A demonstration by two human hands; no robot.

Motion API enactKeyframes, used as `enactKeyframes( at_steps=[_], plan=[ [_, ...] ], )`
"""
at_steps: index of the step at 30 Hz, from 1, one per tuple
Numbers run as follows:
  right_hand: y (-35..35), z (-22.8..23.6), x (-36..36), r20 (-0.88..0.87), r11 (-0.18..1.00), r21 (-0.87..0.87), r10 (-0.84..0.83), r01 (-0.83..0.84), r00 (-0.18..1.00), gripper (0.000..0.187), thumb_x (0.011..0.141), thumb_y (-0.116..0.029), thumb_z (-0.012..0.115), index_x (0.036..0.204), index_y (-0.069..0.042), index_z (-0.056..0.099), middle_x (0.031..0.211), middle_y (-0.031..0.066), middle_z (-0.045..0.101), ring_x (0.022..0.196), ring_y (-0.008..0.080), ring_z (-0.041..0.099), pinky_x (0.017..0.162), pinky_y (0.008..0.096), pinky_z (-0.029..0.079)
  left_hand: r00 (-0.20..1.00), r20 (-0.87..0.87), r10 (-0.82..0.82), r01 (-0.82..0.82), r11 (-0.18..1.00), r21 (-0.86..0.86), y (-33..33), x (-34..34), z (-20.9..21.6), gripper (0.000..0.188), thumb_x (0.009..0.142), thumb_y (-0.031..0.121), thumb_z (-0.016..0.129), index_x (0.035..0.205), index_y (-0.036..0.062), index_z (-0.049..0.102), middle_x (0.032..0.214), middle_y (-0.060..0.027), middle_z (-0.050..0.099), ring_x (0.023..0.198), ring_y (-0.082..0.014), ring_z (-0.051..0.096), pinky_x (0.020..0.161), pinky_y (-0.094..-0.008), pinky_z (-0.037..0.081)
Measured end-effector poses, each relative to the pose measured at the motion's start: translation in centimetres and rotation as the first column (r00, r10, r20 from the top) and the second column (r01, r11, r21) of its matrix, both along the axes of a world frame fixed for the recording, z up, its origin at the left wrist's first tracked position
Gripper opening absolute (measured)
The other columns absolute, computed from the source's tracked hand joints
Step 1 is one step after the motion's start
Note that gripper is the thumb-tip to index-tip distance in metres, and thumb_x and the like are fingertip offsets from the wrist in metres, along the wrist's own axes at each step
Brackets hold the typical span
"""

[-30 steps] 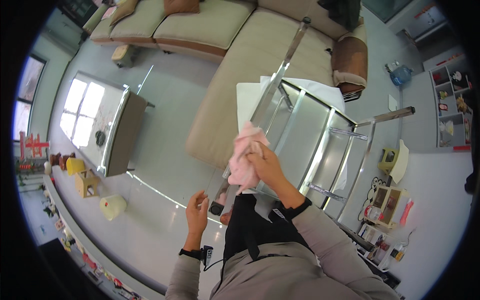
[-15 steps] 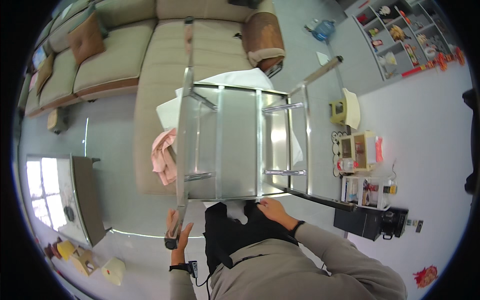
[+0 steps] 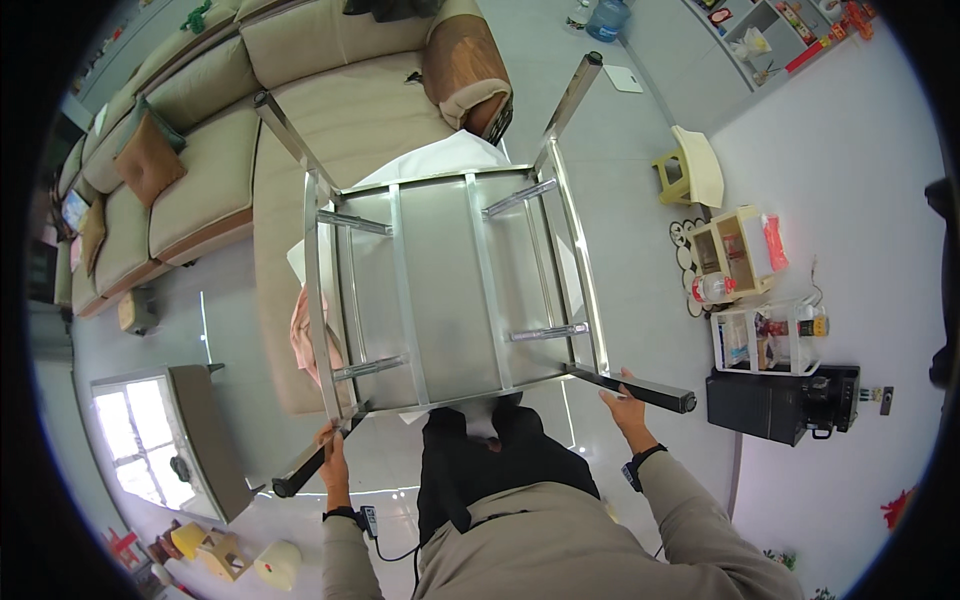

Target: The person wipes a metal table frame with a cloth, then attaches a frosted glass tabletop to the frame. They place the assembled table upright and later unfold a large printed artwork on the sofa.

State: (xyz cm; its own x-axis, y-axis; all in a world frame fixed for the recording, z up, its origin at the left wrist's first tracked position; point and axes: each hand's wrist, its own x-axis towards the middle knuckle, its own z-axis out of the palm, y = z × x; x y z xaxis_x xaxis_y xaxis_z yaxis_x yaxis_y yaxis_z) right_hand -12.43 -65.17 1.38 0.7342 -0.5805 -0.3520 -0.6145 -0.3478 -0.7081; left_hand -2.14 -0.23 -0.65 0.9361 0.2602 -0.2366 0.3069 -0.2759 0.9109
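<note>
— "Where our left hand (image 3: 335, 462) meets the near left leg (image 3: 305, 467), how are we gripping?"

— "We have our fingers closed around it just outside the frame's near left corner, wrist nearly straight, forearm rising from below."

— "And our right hand (image 3: 626, 412)?"

— "We grasp the near right leg (image 3: 650, 391) with it, fingertips showing past the leg's far side, thumb on our side. That forearm slants in toward the near right corner, so our arms stand well apart."

— "What are we holding by those legs?"

— "An upturned metal frame (image 3: 487, 280), underside facing us, over the near end of the sofa (image 3: 340, 120). We cannot tell how much of its weight the sofa bears."

— "What do we see around it?"

— "A white sheet (image 3: 440, 155) shows past the frame's far edge, and a pink cloth (image 3: 300, 335) lies at its left edge, close to the sofa's near left corner. Farther out we have a low cabinet (image 3: 200, 440) on the left and a black box (image 3: 755, 405) on the right."
</note>
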Motion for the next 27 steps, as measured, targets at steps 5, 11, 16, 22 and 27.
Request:
enactKeyframes(
  at_steps=[5,11,16,22,27],
  plan=[
    [-1.6,-1.6,0.8,0.107,0.965,0.257,-0.08,0.05,0.991,0.051,0.084,-0.015,0.083,0.128,-0.004,0.058,0.122,0.0076,0.06,0.116,0.0174,0.057,0.103,0.0323,0.046,1.0,-0.023,0.005,-0.005,1.0,0.005,-1.0,0.9,2.6,0.021,0.097,0.003,0.061,0.118,0.0022,0.061,0.121,-0.011,0.067,0.113,-0.0203,0.061,0.106,-0.0344,0.044],
    [-2.0,0.1,2.3,0.335,0.978,0.106,0.134,-0.179,0.933,0.026,0.087,-0.007,0.074,0.108,-0.004,0.06,0.106,0.0058,0.065,0.096,0.0149,0.063,0.091,0.0298,0.05,0.999,-0.012,0.05,-0.05,0.999,-0.004,-1.5,1.5,4.3,0.014,0.096,0.003,0.064,0.109,0.0027,0.063,0.113,-0.0089,0.068,0.105,-0.0176,0.062,0.099,-0.032,0.047],
    [-2.4,4.2,4.9,0.279,0.983,0.045,0.159,-0.179,0.947,0.024,0.085,-0.001,0.073,0.105,-0.004,0.061,0.106,0.0055,0.065,0.098,0.0154,0.063,0.093,0.0298,0.05,0.995,0.038,0.092,-0.091,0.996,-0.023,-2.0,4.2,7.3,0.009,0.094,0.005,0.067,0.102,0.0029,0.065,0.102,-0.0068,0.069,0.095,-0.0159,0.063,0.09,-0.0298,0.05],
    [-2.7,10.0,9.8,0.356,0.967,0.253,-0.062,-0.033,0.933,0.016,0.085,0.0,0.071,0.096,-0.006,0.061,0.087,0.0009,0.061,0.081,0.0102,0.057,0.075,0.0274,0.048,0.978,0.188,0.091,-0.078,0.994,-0.076,-3.2,8.3,12.3,0.004,0.092,0.004,0.067,0.094,0.0008,0.066,0.092,-0.0064,0.068,0.088,-0.0162,0.063,0.086,-0.0311,0.051],
    [-2.3,14.8,15.2,0.539,0.964,0.263,-0.183,0.042,0.822,0.008,0.082,-0.004,0.071,0.08,-0.003,0.064,0.073,-0.0015,0.058,0.07,0.0083,0.053,0.064,0.0265,0.043,0.95,0.292,0.108,-0.104,0.994,-0.031,-4.6,13.1,17.7,0.009,0.091,0.007,0.066,0.086,0.0006,0.063,0.077,-0.0054,0.065,0.076,-0.0145,0.06,0.076,-0.0302,0.048]
  ],
)
